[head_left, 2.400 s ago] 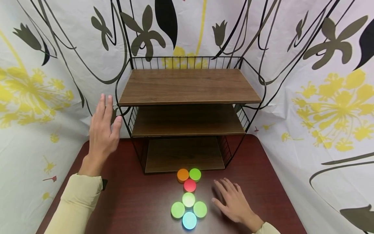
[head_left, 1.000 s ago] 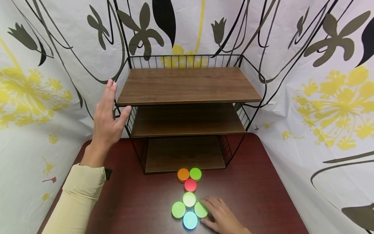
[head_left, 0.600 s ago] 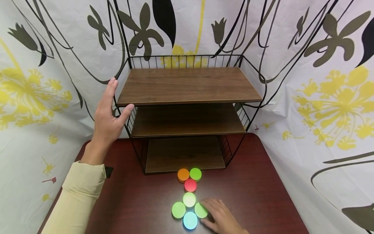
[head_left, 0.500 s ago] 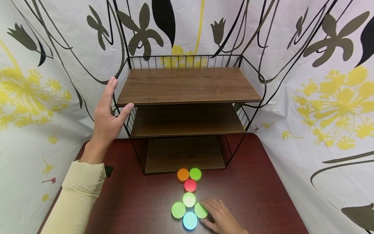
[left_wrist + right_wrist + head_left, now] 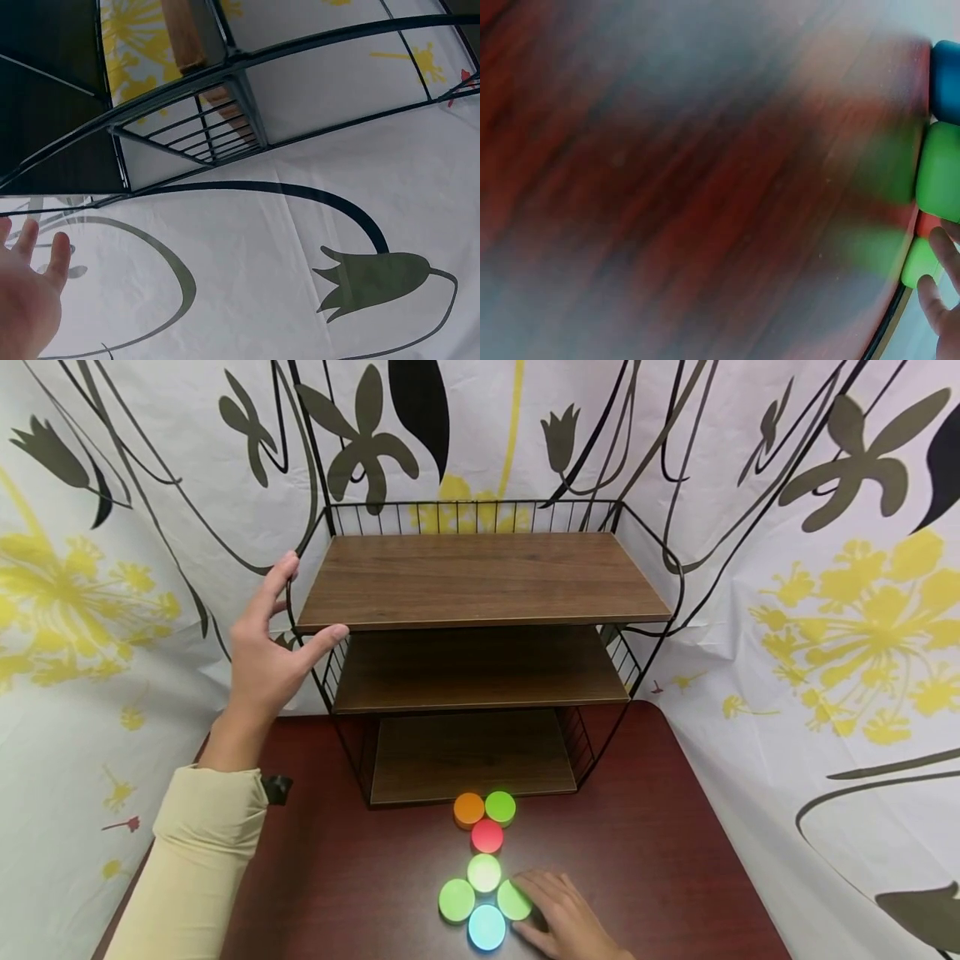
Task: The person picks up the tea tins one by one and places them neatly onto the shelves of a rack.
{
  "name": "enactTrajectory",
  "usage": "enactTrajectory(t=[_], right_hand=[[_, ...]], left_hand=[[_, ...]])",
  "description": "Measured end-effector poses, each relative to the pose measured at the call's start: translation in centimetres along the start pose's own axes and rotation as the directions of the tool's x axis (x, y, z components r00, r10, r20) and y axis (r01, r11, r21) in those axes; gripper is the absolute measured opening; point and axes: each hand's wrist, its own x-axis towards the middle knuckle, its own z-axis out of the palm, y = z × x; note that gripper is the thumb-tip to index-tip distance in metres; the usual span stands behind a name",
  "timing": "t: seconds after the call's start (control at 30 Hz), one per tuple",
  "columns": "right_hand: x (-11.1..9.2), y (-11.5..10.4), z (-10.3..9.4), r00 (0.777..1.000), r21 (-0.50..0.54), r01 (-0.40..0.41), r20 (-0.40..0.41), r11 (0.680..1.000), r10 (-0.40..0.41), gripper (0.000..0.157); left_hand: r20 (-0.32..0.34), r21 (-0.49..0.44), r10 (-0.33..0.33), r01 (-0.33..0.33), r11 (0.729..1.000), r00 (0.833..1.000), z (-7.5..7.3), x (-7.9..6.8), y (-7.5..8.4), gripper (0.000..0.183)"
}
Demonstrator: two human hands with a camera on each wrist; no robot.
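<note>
In the head view my left hand (image 5: 262, 656) is at the left side of a three-tier shelf rack (image 5: 487, 581). Its fingers reach up along the black wire frame and the thumb points to the top board's front corner. The left wrist view has the spread fingers of the left hand (image 5: 30, 292) just below the frame (image 5: 247, 56). My right hand (image 5: 566, 914) holds the right-hand light green disc (image 5: 513, 900), fingers over its right edge and thumb at its near side. Blue (image 5: 487, 927), pale green (image 5: 483, 872) and another light green disc (image 5: 456, 901) adjoin it.
Further back, a red disc (image 5: 487, 836), an orange disc (image 5: 469, 810) and a green disc (image 5: 500, 807) sit close before the rack's bottom board. Everything stands on a dark red table (image 5: 660, 827). White flower-patterned cloth (image 5: 862, 635) surrounds it.
The left hand has moved up and right to the rack's side, its thumb opening away from the fingers. The right hand moved left from the table onto the light green disc and stayed there.
</note>
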Motion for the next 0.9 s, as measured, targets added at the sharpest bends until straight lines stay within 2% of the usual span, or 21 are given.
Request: enactTrajectory(t=[0.13, 0.23, 0.57, 0.9], right_hand=[[0.0, -0.1, 0.1, 1.000, -0.007, -0.005, -0.002, 1.000, 0.004, 0.056], [0.1, -0.2, 0.1, 1.000, 0.001, -0.008, 0.000, 1.000, 0.008, 0.056], [0.1, -0.3, -0.1, 0.999, 0.024, -0.028, 0.022, 0.999, 0.028, 0.055], [0.0, -0.4, -0.2, 0.997, 0.069, -0.062, 0.044, 0.996, 0.059, 0.054]], left_hand=[[0.021, -0.026, -0.024, 0.025, 0.999, 0.999, -0.3, 0.3, 1.9, 0.070], [0.039, -0.036, -0.041, 0.043, 0.998, 0.998, -0.5, 0.4, 2.7, 0.067], [0.045, -0.028, -0.069, 0.071, 0.997, 0.997, -0.5, 0.4, 2.4, 0.069], [0.044, -0.017, -0.065, 0.066, 0.998, 0.997, -0.4, 0.4, 2.7, 0.068]])
